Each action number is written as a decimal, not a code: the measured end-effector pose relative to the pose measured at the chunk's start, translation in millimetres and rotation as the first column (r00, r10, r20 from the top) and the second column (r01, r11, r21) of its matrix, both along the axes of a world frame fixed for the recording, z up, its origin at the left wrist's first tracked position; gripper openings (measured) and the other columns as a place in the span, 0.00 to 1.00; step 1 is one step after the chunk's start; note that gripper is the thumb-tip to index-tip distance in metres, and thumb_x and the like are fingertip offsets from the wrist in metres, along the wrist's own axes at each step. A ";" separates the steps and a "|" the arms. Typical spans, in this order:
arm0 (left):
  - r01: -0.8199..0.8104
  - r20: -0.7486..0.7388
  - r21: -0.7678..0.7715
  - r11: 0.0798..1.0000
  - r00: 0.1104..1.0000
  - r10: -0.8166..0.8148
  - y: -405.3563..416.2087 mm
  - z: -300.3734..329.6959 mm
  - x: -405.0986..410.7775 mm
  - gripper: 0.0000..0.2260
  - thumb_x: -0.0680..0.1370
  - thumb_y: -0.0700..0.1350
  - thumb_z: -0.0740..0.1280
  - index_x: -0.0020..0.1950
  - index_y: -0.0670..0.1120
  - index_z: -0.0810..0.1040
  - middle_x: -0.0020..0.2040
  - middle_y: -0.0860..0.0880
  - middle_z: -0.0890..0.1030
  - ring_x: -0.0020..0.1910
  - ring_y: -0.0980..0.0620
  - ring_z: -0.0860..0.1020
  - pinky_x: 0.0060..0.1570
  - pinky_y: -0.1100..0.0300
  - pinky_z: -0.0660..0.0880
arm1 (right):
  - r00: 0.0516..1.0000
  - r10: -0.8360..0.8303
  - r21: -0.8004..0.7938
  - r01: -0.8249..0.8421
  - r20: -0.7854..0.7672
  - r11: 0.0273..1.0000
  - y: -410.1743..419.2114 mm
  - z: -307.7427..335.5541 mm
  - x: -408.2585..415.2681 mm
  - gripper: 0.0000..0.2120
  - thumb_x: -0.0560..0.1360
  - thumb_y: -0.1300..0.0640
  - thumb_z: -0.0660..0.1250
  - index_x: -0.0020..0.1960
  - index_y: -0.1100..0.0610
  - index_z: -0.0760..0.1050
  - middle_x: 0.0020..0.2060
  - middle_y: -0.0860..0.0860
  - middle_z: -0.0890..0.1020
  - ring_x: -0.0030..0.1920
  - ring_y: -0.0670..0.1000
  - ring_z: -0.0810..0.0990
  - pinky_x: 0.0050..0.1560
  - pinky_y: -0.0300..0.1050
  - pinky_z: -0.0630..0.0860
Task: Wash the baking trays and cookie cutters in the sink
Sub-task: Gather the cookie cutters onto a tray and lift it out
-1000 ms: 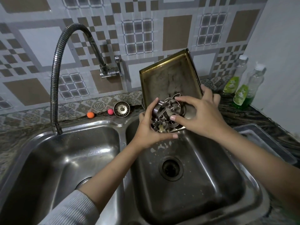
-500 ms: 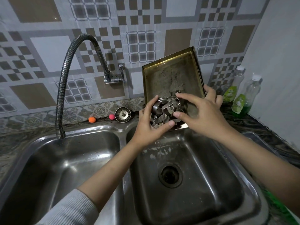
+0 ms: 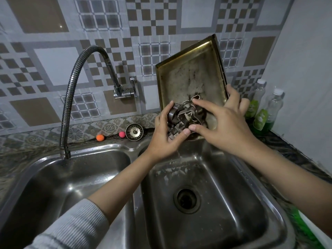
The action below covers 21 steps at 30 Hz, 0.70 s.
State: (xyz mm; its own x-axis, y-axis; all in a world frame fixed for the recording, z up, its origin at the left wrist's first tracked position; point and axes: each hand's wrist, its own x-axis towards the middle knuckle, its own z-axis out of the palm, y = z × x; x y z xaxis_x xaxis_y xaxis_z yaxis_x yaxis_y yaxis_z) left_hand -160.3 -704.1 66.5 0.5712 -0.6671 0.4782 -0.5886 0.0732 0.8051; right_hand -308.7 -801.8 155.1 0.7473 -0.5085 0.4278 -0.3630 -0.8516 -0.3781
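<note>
Over the right basin of the double steel sink (image 3: 269,203), a stained baking tray (image 3: 190,74) stands tilted against the tiled wall. The right hand (image 3: 222,126) grips its lower right edge, fingers curled behind it. The left hand (image 3: 167,139) cups a clump of metal cookie cutters (image 3: 185,117) against the tray's lower face, with the right thumb and forefinger pinching them too.

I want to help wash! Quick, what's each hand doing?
Left hand: holding the cookie cutters.
Right hand: gripping the baking tray, pinching the cutters too.

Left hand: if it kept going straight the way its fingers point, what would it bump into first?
The left hand already grips the cookie cutters; right behind them stands the tilted baking tray, though depth is unclear.
</note>
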 end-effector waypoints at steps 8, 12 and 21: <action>0.003 0.063 -0.054 0.999 0.998 0.001 -10.2 5.1 -2.9 0.41 0.71 0.70 0.62 0.76 0.56 0.48 0.73 0.43 0.58 0.74 0.46 0.60 0.71 0.40 0.62 | 0.998 0.008 -0.224 -0.023 -0.067 0.974 4.1 21.2 -0.8 0.31 0.68 0.38 0.70 0.70 0.38 0.67 0.75 0.59 0.45 0.68 0.62 0.51 0.70 0.59 0.54; 0.004 0.052 -0.062 0.998 0.999 -0.001 -10.2 2.1 -3.0 0.40 0.72 0.70 0.61 0.76 0.57 0.47 0.74 0.42 0.57 0.75 0.44 0.59 0.71 0.38 0.61 | 0.995 0.027 -0.266 -0.052 -0.096 0.963 6.3 24.5 1.2 0.32 0.68 0.38 0.71 0.70 0.38 0.67 0.75 0.60 0.45 0.69 0.62 0.51 0.70 0.61 0.55; 0.006 0.036 -0.088 0.996 0.999 -0.003 -7.9 3.8 2.9 0.41 0.71 0.69 0.63 0.76 0.59 0.45 0.75 0.43 0.56 0.76 0.45 0.58 0.71 0.38 0.61 | 0.995 0.044 -0.310 -0.070 -0.089 0.948 9.5 27.9 5.6 0.32 0.67 0.40 0.73 0.70 0.40 0.68 0.75 0.61 0.46 0.69 0.65 0.52 0.69 0.64 0.57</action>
